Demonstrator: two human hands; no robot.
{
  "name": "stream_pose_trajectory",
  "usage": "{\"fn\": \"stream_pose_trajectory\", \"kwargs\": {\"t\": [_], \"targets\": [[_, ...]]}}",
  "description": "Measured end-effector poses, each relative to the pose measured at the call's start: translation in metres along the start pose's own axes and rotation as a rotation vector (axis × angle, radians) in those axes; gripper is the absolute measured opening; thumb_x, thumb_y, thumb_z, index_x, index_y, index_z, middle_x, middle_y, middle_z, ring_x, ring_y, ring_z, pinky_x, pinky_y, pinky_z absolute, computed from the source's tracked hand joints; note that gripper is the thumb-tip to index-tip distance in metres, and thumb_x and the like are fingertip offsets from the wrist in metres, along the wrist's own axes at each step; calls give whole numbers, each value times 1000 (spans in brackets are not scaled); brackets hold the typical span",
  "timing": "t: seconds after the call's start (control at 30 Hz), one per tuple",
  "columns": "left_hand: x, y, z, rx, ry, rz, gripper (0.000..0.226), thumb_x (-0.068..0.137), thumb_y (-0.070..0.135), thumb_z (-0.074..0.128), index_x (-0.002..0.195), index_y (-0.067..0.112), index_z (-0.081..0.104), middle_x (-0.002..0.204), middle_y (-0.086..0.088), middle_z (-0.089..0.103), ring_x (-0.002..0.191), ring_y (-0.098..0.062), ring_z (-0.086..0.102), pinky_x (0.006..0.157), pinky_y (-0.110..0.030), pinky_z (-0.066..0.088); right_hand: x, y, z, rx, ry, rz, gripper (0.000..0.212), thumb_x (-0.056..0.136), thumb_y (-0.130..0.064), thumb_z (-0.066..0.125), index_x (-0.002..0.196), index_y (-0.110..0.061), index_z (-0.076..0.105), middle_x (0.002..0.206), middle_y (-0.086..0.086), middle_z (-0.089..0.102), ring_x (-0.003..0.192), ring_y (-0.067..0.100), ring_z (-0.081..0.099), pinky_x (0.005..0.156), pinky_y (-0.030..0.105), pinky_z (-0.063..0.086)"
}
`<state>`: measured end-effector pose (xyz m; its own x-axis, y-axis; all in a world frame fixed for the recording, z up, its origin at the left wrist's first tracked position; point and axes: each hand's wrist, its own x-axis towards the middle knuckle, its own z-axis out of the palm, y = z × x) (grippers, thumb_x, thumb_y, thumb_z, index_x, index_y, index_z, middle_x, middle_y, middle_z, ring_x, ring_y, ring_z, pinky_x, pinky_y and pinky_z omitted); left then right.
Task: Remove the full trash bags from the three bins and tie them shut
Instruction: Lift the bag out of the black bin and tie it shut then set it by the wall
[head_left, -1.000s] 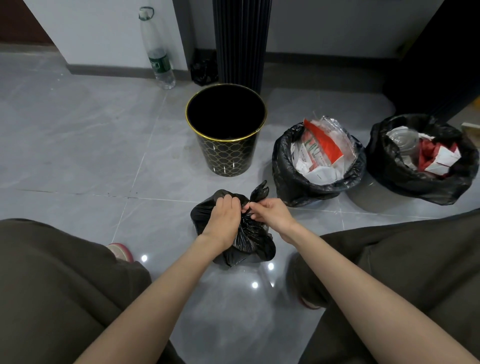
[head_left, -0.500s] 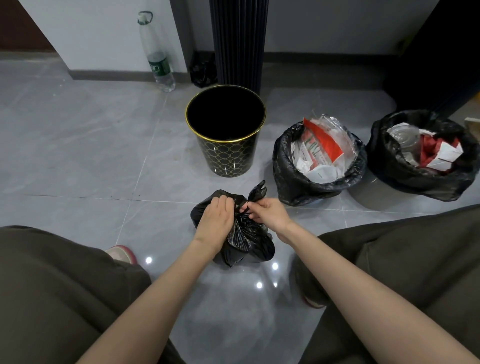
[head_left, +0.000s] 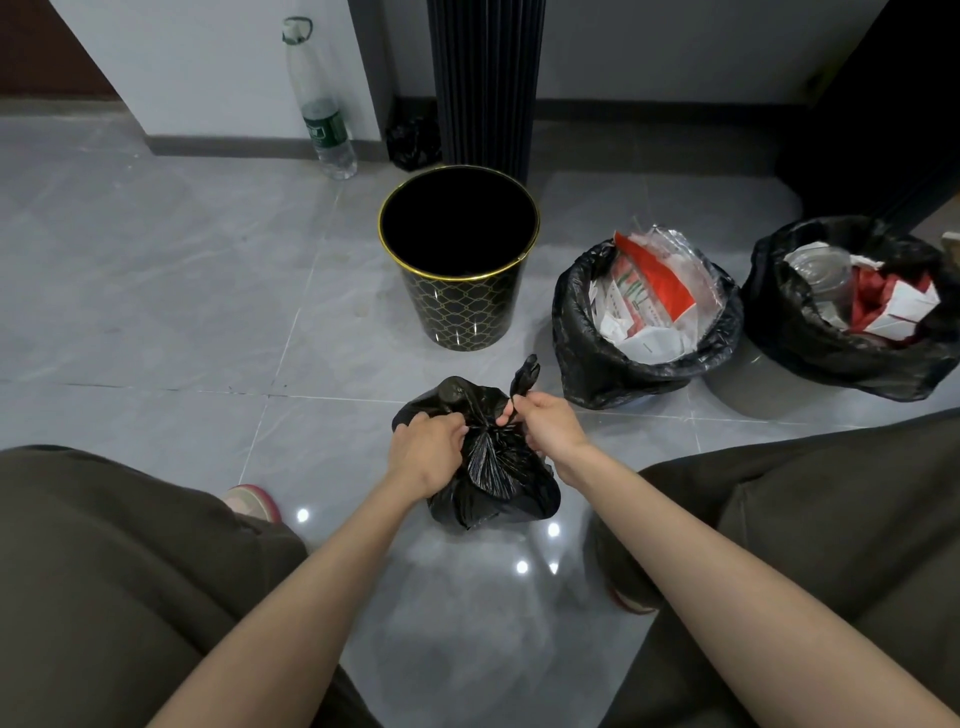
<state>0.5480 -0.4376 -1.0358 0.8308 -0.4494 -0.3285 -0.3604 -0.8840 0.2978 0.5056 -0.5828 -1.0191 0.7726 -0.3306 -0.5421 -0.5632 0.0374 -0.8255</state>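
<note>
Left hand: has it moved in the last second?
Yes. Against the empty bin behind it, the left hand has drawn leftward, away from the right hand; the gathered neck of the black bag now shows between them.

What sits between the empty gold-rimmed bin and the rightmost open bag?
In the head view, a second open trash bag, stuffed with paper and plastic wrappers.

A tied bag (head_left: 488, 467) sits on the floor (head_left: 182, 312) before an empty bin (head_left: 460, 260); two filled bins (head_left: 644, 332) (head_left: 852, 312) stand to the right, a bottle (head_left: 319, 104) behind.
</note>
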Motion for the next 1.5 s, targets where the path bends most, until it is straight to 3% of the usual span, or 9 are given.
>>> {"fn": "stream_pose_trajectory", "kwargs": {"t": [0.2, 0.37, 0.53, 0.73, 0.9, 1.03, 1.2, 1.3, 1.5], "targets": [[0, -1, 3, -118, 32, 57, 29, 99, 30, 32, 74, 26, 48, 80, 3, 59, 95, -23, 47, 79, -32, 26, 8, 7, -4, -88, 116, -20, 38, 97, -19, 44, 63, -20, 60, 59, -9, 60, 59, 7, 45, 66, 24, 39], [10, -3, -20, -141, 87, 390, 24, 93, 34, 45, 79, 28, 64, 85, 8, 59, 83, -15, 44, 85, -34, 40, 7, 5, -15, -409, 68, -246, 24, 92, -22, 53, 77, -21, 72, 55, -10, 50, 59, 9, 46, 62, 27, 35], [10, 10, -38, 60, 216, 550, 22, 94, 34, 46, 87, 24, 64, 104, 4, 46, 93, -15, 33, 80, -27, 23, 5, 6, -17, -866, -87, -439, 23, 93, -27, 50, 92, -24, 72, 88, 0, 68, 80, 15, 55, 65, 28, 35], [14, 20, -29, -111, 159, 346, 24, 96, 33, 42, 84, 29, 62, 107, 16, 52, 97, -10, 31, 79, -26, 16, 2, 2, -24, -1009, -297, -415, 26, 89, -16, 47, 63, -17, 46, 87, 8, 56, 78, 22, 48, 65, 31, 33], [17, 26, -21, -268, 96, 245, 18, 95, 31, 44, 88, 23, 59, 91, 4, 64, 92, -22, 57, 78, -34, 40, 2, 3, -27, -918, -269, -387, 46, 94, -26, 52, 50, -24, 36, 57, -3, 42, 55, 12, 39, 53, 28, 28], [13, 30, -20, -564, -35, -28, 38, 84, 45, 61, 102, 15, 47, 84, -2, 62, 81, -21, 58, 79, -35, 47, 3, 0, -28, -863, -279, -348, 41, 95, -21, 50, 54, -18, 44, 55, -3, 45, 53, 9, 41, 54, 28, 27], [13, 25, -14, -769, -112, -181, 16, 80, 12, 72, 82, 11, 56, 65, -2, 58, 45, -6, 58, 59, -25, 56, 1, -6, -30, -777, -274, -286, 39, 96, -26, 50, 60, -13, 58, 46, -9, 46, 51, 3, 43, 52, 13, 34], [13, 22, -15, -863, -122, -214, 15, 78, 4, 72, 90, -4, 68, 63, -3, 61, 42, 0, 57, 55, -16, 55, 2, -7, -34, -732, -258, -240, 37, 96, -28, 49, 75, -7, 71, 47, -15, 56, 52, -4, 51, 54, 12, 34], [8, 21, -27, -880, -207, -229, 20, 77, -1, 71, 94, -10, 66, 63, -4, 61, 39, 0, 57, 51, -12, 53, 7, -15, -41, -444, -247, -23, 22, 92, -28, 56, 87, -17, 75, 80, -1, 75, 61, -4, 53, 55, 13, 35]]}}
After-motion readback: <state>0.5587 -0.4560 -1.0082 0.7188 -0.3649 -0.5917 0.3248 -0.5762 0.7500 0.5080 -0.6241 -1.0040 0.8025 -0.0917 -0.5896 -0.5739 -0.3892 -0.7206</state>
